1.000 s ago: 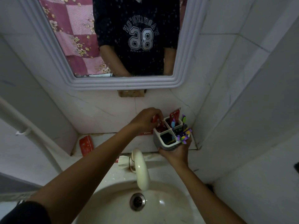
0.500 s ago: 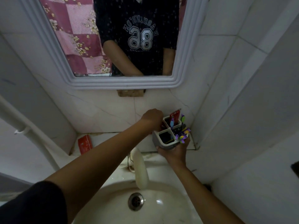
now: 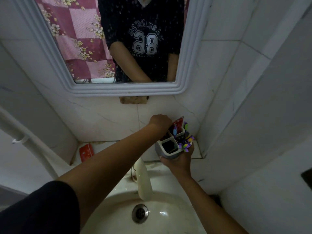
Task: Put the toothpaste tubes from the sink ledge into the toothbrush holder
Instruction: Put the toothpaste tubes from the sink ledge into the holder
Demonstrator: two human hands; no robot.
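Toothpaste [image 3: 86, 152] lies far to my left on the ledge, nearer my closed left hand [image 3: 160, 123] than my right hand [image 3: 179, 160] gripping the holder [image 3: 164, 153].

A second ago the left hand [image 3: 160, 123] hovered at the near-left edge of the holder [image 3: 168, 149] with a red tube showing between its fingers. Now it sits right over the far-left compartment as a closed fist, knuckles up, and that tube is almost wholly hidden beneath it; only a dark red sliver shows inside the compartment. The left forearm has swung further across the tap [image 3: 143, 181], covering its base. The right hand [image 3: 179, 162] and the holder have lifted slightly toward the far wall. More dark sleeve [image 3: 42, 210] fills the near-left corner.
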